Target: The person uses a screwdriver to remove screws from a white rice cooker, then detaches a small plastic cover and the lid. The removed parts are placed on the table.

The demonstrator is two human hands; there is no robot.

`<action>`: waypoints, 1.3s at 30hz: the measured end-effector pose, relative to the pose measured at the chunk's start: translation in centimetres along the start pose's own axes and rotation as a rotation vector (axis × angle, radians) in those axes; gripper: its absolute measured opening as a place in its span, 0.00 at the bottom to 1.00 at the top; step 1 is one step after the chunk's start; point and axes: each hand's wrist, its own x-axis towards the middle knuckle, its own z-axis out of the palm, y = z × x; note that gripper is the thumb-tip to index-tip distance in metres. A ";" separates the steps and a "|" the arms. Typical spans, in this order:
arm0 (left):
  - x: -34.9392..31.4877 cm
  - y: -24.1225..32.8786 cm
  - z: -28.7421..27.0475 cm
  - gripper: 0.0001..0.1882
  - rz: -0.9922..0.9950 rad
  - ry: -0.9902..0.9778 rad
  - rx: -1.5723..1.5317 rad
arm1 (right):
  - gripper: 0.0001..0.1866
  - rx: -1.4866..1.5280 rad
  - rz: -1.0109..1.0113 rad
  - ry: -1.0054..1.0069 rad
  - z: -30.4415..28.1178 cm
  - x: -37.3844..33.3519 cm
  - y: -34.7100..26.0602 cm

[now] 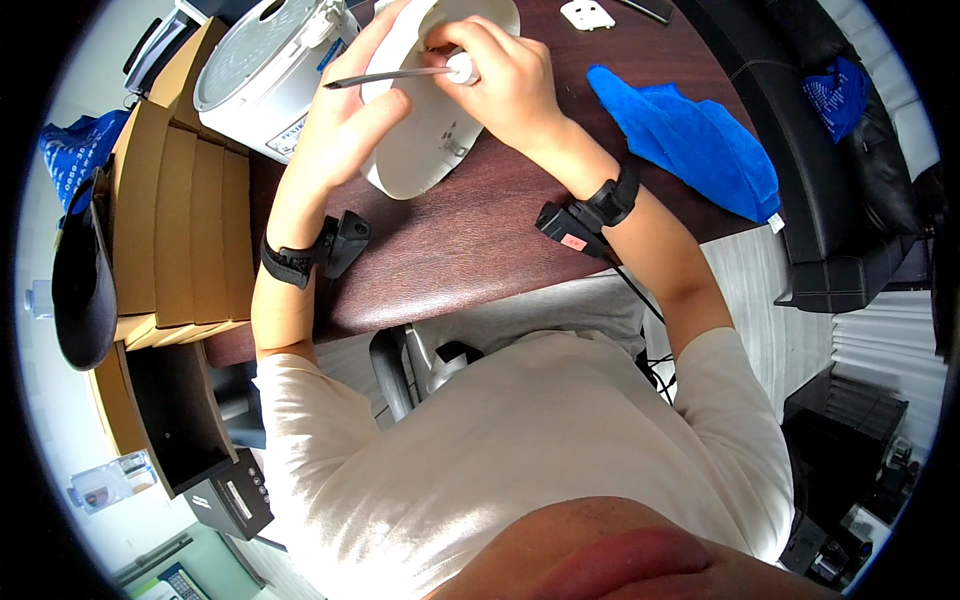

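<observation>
A curved white plastic piece, with small dark marks near its lower right, is held tilted above the table. My left hand is closed around its left side, the thumb lying along the edge. At the piece's upper right, my right hand is closed with bent fingers around a slim tool. The tool has a white round end by the fingers and a thin grey shaft with a dark tip pointing left across my left hand. My right fingertips are partly hidden against the white piece.
A white round-lidded appliance stands left of my left hand, beside stacked brown cardboard boxes. To the right, a blue cloth lies on the dark wooden table. A small white part sits at the back. A black sofa is farther right.
</observation>
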 end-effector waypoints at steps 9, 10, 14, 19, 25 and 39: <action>0.0 0.3 -0.2 0.40 -0.001 -0.043 -0.005 | 0.16 0.085 0.032 -0.010 -0.6 0.0 -0.4; 0.0 0.2 -0.3 0.40 -0.004 -0.029 -0.010 | 0.14 0.115 0.083 -0.006 -1.1 0.0 -0.6; 0.0 -0.8 -0.5 0.41 -0.067 0.009 -0.056 | 0.06 0.192 0.350 0.206 -2.9 0.3 0.6; -0.3 -1.4 -1.2 0.41 -0.082 0.014 -0.095 | 0.06 0.490 1.006 0.130 -7.9 2.9 7.3; 0.3 -1.1 -0.6 0.41 -0.088 0.024 -0.090 | 0.13 -0.070 1.249 -0.284 -12.1 4.3 16.7; 0.4 -0.5 -0.8 0.41 -0.088 0.000 -0.122 | 0.13 -0.200 1.369 -0.512 -7.7 -2.6 25.9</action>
